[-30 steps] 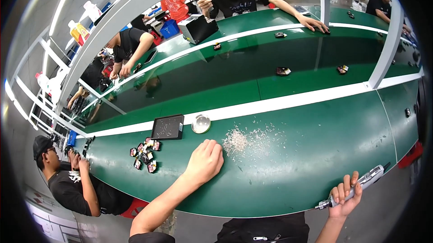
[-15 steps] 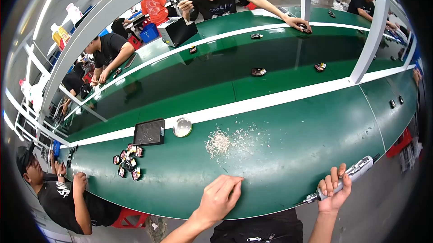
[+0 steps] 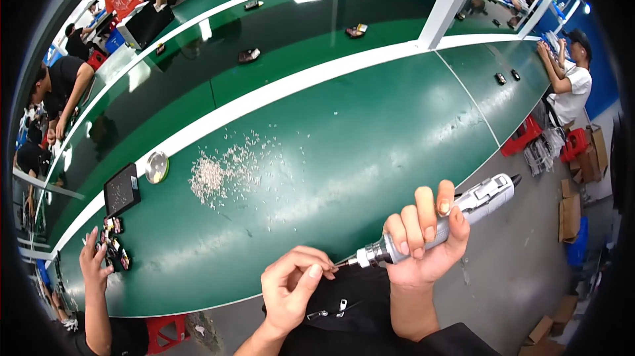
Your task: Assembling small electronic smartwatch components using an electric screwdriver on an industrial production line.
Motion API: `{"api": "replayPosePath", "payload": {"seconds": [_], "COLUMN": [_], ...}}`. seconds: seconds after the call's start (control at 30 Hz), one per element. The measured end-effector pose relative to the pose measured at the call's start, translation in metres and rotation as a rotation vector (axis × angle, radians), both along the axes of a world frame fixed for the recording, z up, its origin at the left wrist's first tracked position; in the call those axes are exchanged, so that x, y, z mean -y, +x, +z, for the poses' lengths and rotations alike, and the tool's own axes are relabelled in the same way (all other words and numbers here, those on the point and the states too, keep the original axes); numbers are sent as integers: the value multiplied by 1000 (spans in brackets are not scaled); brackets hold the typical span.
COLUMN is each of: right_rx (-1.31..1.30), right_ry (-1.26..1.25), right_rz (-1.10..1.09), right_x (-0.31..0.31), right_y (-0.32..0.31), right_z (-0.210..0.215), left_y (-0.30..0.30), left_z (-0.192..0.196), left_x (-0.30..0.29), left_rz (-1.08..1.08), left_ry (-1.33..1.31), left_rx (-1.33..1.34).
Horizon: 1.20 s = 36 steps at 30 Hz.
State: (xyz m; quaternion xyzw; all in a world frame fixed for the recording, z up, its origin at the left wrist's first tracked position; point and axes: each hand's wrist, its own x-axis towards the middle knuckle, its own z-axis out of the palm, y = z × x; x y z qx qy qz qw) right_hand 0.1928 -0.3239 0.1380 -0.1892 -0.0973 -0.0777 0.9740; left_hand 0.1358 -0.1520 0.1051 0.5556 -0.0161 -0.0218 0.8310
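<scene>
My right hand (image 3: 423,240) is wrapped round a grey-and-white electric screwdriver (image 3: 486,196), its bit pointing left. At the bit's tip, my left hand (image 3: 294,283) is closed in a pinch, thumb against fingers. Whatever sits between those fingertips is too small or hidden to name. Both hands are close to my body, at the green table's (image 3: 317,184) near edge. Farther off on the table lies a loose pile of tiny pale pieces (image 3: 208,176), scattered thinly to its right.
Beside the pile are a round clear dish (image 3: 157,167) and a black tray (image 3: 122,191). A co-worker's hand (image 3: 96,260) reaches to a cluster of small black parts (image 3: 118,250) at left. A belt (image 3: 291,29) carries similar parts behind a white rail. A white post (image 3: 456,2) rises there.
My view has swung to the right. My left hand has left the tabletop and met the screwdriver's tip in a pinch. A co-worker's hand has reached the black parts.
</scene>
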Motion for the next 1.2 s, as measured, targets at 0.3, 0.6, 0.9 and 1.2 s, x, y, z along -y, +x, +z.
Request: {"api": "replayPosePath", "payload": {"seconds": [0.3, 0.6, 0.9, 1.2], "right_rx": [24, 85, 140, -30], "right_ry": [55, 7, -99, 61], "right_rz": [2, 26, -21, -41], "right_x": [3, 3, 5, 10], "right_y": [0, -3, -5, 5], "right_z": [-3, -3, -15, -26], "left_y": [0, -2, 9, 23], "left_z": [-2, -5, -2, 1], "left_x": [11, 10, 17, 9], "left_rz": [-93, -120, 151, 19], "left_ry": [-192, -137, 664, 643], "left_rx": [-42, 20, 393, 355]}}
